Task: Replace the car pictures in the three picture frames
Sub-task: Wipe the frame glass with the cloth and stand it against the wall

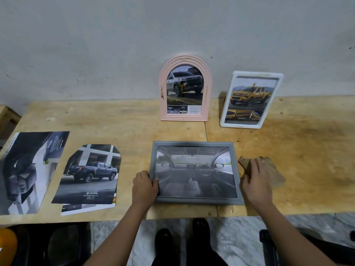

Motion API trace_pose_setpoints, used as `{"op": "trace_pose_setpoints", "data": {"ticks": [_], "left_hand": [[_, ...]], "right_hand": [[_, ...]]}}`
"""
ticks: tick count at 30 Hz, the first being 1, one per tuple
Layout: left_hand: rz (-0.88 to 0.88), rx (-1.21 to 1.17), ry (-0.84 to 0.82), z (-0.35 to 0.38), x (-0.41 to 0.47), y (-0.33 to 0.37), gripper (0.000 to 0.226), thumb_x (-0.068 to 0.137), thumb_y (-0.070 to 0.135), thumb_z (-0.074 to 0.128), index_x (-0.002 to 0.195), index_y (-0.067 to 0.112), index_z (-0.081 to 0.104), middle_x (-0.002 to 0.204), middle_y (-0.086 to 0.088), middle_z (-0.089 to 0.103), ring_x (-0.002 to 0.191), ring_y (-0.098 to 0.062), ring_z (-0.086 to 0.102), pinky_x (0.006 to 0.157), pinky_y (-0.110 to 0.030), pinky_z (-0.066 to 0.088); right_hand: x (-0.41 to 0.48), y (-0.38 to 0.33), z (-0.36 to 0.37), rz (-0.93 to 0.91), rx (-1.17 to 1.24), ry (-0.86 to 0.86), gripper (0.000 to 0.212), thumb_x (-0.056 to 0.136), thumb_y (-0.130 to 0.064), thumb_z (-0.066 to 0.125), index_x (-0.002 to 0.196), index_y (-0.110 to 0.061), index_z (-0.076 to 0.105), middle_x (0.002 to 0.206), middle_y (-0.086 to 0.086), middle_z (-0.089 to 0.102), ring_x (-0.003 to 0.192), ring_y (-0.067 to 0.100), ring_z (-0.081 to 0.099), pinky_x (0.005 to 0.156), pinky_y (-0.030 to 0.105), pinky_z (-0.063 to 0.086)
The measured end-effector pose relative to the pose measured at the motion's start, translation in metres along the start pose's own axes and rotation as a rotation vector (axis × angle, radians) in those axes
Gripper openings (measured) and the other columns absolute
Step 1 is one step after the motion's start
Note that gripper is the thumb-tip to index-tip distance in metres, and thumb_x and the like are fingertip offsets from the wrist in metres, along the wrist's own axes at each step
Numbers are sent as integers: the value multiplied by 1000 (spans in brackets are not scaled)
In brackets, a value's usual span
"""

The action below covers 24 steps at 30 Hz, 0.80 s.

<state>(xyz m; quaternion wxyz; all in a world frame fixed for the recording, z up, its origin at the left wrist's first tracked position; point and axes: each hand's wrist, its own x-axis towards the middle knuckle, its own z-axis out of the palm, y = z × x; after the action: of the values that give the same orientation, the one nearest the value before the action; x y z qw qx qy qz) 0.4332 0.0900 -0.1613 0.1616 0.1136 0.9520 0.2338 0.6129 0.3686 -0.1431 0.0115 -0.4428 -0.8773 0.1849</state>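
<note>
Gripping the flat grey rectangular picture frame (196, 172) by its edge, your left hand (145, 187) holds something rigid, glass-fronted probably; right hand (255, 181) rests loose beside it.

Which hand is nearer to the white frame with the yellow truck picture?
Right. The right hand rests on a brown piece by the grey frame, below the white frame. The left hand grips the grey frame's left edge, farther away.

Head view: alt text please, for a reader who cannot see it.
A person's left hand grips the left edge of a grey frame lying flat on a wooden table, while the right hand rests on a brown cloth. Pink and white frames lean against the wall; loose car prints lie left.
</note>
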Motion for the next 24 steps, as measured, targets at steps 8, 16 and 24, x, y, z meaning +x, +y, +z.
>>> {"op": "trace_pose_setpoints", "data": {"ticks": [8,16,24], "left_hand": [[-293,-217,2,2,-5,16,35,84,19,62,112,0,52,112,-21,51,104,-37,49,89,-39,40],[-480,-314,8,-1,0,26,43,90,43,48,100,3,59,103,-18,50,101,-39,51,89,-41,43],[-230,-650,195,-56,-10,25,25,96,28,47,78,10,46,65,-4,41,59,-19,41,55,-31,32]], "right_hand": [[-18,-40,19,196,289,-84,31,76,6,53,106,2,47,111,22,46,100,40,43,83,45,37],[16,-45,-4,369,628,-175,4,81,-5,51,84,-3,50,80,15,54,64,21,47,51,29,34],[29,-85,-35,112,947,-220,16,86,-1,52,97,-10,43,80,6,47,78,24,47,61,32,40]]}}
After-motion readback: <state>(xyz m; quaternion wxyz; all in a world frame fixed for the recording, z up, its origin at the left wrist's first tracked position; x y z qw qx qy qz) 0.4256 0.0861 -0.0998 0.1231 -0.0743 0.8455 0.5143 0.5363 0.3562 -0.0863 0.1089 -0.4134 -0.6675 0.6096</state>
